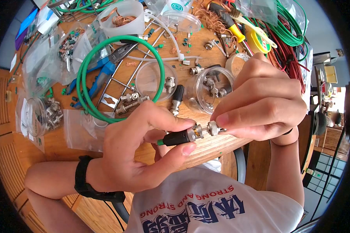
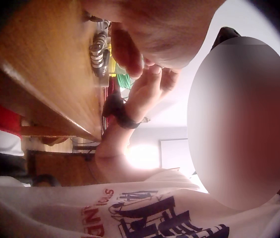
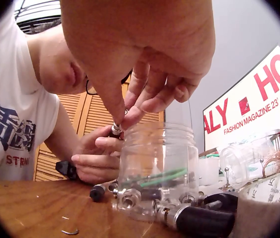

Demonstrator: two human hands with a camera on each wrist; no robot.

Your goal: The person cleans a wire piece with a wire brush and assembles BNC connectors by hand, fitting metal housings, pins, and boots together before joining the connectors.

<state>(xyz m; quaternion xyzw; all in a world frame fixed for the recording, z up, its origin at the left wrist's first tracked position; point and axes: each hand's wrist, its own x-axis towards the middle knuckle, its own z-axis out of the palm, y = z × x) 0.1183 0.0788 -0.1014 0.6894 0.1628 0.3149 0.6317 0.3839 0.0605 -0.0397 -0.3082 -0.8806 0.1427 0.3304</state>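
Observation:
My left hand [image 1: 124, 149] pinches a black-sleeved BNC connector [image 1: 177, 138] between thumb and index finger, a short green cable end [image 1: 160, 142] showing at its rear. In the fingertips of my right hand [image 1: 264, 103] is a small metal BNC connector piece [image 1: 212, 128] with a knurled ring. The two metal ends face each other in line, right at one another, above the table's near edge. In the right wrist view the pinched metal connector [image 3: 115, 130] shows between both hands, behind a clear jar [image 3: 155, 168]. The left wrist view hides the connectors behind the fingers.
Beyond the hands lie a coiled green cable [image 1: 80, 77], blue-handled pliers [image 1: 107, 72], a metal rack [image 1: 122, 83] and a clear lid [image 1: 144, 73] with connectors near it. Another jar of connectors [image 1: 35, 116] lies at left. Copper scraps and red cables [image 1: 295, 70] fill the back right.

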